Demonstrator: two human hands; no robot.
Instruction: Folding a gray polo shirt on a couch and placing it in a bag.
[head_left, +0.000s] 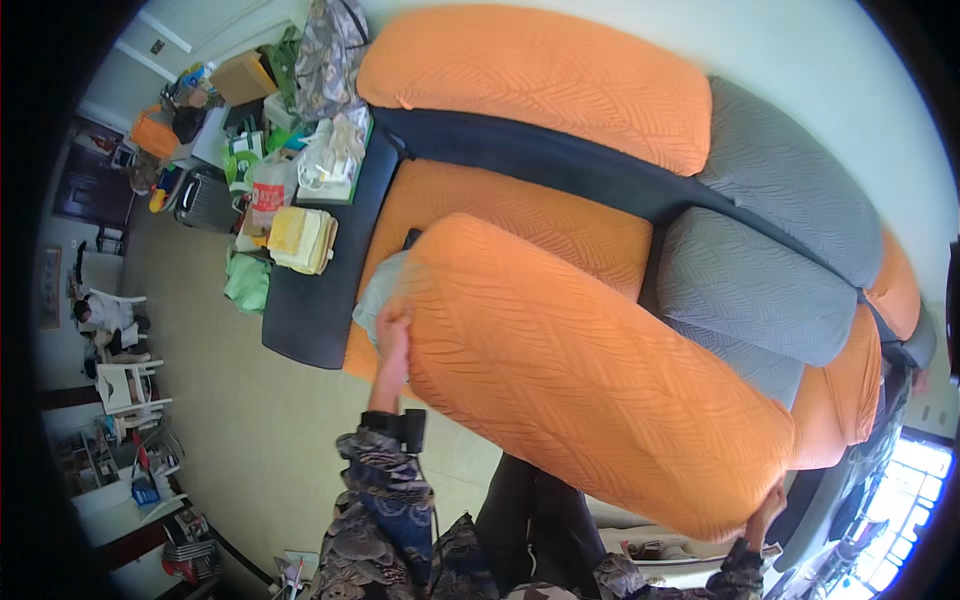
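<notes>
A long sofa cushion in an orange textured cover is held up at a slant between my hands. My left hand grips its left end, and my right hand grips its lower right end. Behind the cushion stands a dark sofa. Its seat at the left wears an orange cover, partly hidden by the held cushion. A grey cloth lies on that seat, just beyond my left hand. One grey-covered cushion rests on the seat to the right.
An orange-covered back cushion and a grey-covered one line the wall. Books and plastic bags crowd the dark sofa arm. A black suitcase stands behind. Far left, a person sits near white chairs.
</notes>
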